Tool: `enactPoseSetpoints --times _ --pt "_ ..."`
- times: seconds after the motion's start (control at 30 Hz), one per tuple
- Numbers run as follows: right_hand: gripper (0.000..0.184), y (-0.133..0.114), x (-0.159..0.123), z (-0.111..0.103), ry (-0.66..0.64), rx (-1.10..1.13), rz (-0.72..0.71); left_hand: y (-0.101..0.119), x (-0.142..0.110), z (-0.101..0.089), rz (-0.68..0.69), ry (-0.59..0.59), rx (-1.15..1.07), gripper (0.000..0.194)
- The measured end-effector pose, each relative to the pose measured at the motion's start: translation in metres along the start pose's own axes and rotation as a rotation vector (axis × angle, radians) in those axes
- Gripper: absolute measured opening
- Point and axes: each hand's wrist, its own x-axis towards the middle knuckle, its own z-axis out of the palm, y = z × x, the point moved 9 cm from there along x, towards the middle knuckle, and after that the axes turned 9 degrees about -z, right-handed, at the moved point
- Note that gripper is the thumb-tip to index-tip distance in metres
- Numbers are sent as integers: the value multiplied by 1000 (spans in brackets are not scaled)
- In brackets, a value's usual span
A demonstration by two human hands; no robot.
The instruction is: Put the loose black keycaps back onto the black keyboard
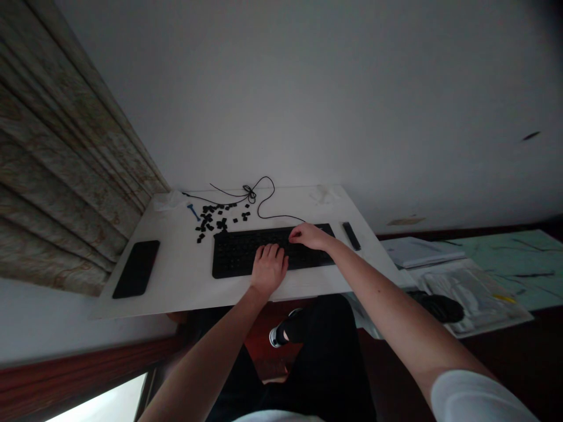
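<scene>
Keyboard [267, 236] lengthwise across white table [180, 269]

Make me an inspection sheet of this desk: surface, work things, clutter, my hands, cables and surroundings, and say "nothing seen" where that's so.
Surface: white desk against the wall.
Work things: black keyboard near the front edge; loose keycaps scattered behind its left end; blue tool beside them.
Clutter: phone at the left; black bar right of the keyboard.
Left hand: over the keyboard, fingers spread.
Right hand: fingertips together over the keyboard; cannot tell whether they hold anything.
Cables: one black cable, partly bundled, behind the keyboard; second cable, nothing seen.
Surroundings: patterned curtain at the left.
</scene>
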Motion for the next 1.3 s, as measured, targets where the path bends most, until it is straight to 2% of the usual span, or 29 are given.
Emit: enactPoseSetpoints --times 0.57,1.0,1.13,1.3 --pt "9 4 2 4 -5 -74 9 2 1 -2 0 -4 31 18" --pt "5 14 2 3 63 -70 51 1 2 -3 -2 -1 -1 17" --pt "3 14 3 4 39 -78 42 1 2 -3 -1 1 17 17" --pt "11 9 4 3 19 -58 -2 1 2 -3 -1 7 11 17"
